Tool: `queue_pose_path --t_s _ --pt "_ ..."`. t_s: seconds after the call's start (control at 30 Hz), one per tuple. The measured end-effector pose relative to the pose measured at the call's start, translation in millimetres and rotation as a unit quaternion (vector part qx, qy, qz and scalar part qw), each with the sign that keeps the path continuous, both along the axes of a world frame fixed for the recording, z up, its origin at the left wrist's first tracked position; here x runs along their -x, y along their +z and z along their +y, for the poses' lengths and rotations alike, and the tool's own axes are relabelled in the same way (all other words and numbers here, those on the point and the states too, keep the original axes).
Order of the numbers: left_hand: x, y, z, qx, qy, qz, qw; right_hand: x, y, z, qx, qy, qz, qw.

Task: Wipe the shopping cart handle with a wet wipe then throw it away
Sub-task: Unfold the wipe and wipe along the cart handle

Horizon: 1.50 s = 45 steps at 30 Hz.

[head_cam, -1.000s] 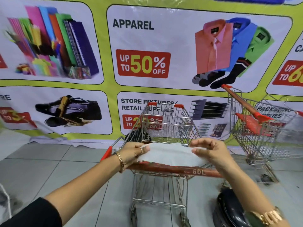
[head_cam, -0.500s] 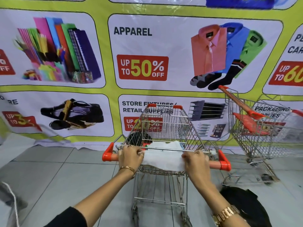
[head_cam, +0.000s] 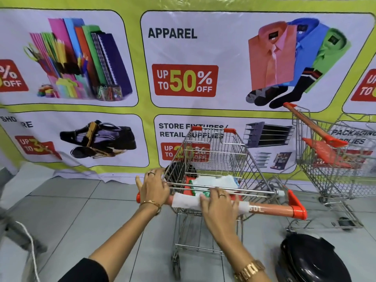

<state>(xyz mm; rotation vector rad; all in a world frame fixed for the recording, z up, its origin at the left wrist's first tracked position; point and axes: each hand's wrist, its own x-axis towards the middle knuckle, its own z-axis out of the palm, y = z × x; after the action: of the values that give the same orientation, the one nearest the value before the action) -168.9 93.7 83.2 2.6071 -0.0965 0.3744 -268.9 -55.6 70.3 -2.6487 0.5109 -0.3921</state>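
The shopping cart's orange-red handle [head_cam: 272, 209] runs across the middle of the view. A white wet wipe [head_cam: 185, 201] is wrapped over the left and middle part of the bar. My right hand [head_cam: 218, 206] lies on top of the wipe and presses it around the handle. My left hand [head_cam: 154, 189] rests on the handle's left end and the basket rim, fingers spread, off the wipe. Inside the basket lies a white and green wipe pack [head_cam: 213, 182].
A black lidded bin [head_cam: 311, 259] stands on the tiled floor at lower right. A second wire cart [head_cam: 329, 159] is parked to the right, against the advert banner wall [head_cam: 183, 80]. A dark object [head_cam: 175, 173] sits in my cart's basket.
Both hands held the wipe stretched over the bar. Now my right hand has slid left onto the wipe's middle, and my left hand has let go and moved to the handle's left end.
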Motion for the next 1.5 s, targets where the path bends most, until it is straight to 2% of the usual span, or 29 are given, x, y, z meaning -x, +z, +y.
queue_pose_path --t_s 0.1,0.17,0.23,0.3,0.37,0.57,0.63,0.73,0.9,1.0,1.17,1.33,1.43,1.5 --pt "-21.3 -6.0 19.0 -0.040 0.013 0.052 0.998 -18.9 -5.6 40.7 0.024 0.017 0.063 0.998" --pt "-30.3 -14.7 28.8 -0.035 0.010 0.098 0.994 -27.4 -5.5 59.5 0.043 0.013 0.088 0.995" --pt "-34.2 -21.5 35.1 0.002 0.020 0.141 0.990 -33.1 -6.4 66.2 0.050 0.003 0.092 0.994" --pt "-35.6 -24.7 38.3 0.001 0.018 0.154 0.988 -29.6 -9.5 58.1 0.053 0.008 0.070 0.996" --pt "-37.6 -24.8 39.0 -0.040 0.012 0.156 0.987 -20.7 -14.1 38.6 0.049 0.008 0.039 0.998" --pt "-33.4 -20.6 32.4 -0.151 -0.003 0.151 0.977 8.1 -20.9 -17.2 0.050 -0.087 -0.057 0.993" --pt "-37.7 -16.0 29.5 -0.195 -0.003 0.181 0.964 1.2 -15.9 -6.3 0.023 -0.105 -0.043 0.993" --pt "-45.9 -11.5 21.9 -0.213 0.018 0.236 0.948 -13.8 -10.2 22.8 0.013 -0.083 0.029 0.996" --pt "-46.4 -20.5 17.7 -0.231 0.000 0.197 0.953 -29.6 -9.2 60.3 0.009 -0.022 0.043 0.999" --pt "-48.7 -22.5 22.4 -0.219 0.000 0.190 0.957 -24.0 -10.1 42.0 0.016 -0.009 0.040 0.999" --pt "-49.3 -23.0 22.5 -0.205 -0.006 0.192 0.960 11.4 -18.4 -25.2 0.038 -0.116 -0.023 0.992" --pt "-45.4 -22.0 17.7 -0.222 -0.020 0.176 0.959 1.2 -11.9 -7.6 0.024 -0.167 0.038 0.985" --pt "-42.4 -21.2 16.0 -0.211 -0.034 0.161 0.964 -22.7 -8.4 36.5 0.033 -0.091 0.093 0.991" --pt "-43.5 -20.4 17.0 -0.204 -0.034 0.161 0.965 -31.6 -4.1 64.5 0.053 -0.045 0.076 0.995"
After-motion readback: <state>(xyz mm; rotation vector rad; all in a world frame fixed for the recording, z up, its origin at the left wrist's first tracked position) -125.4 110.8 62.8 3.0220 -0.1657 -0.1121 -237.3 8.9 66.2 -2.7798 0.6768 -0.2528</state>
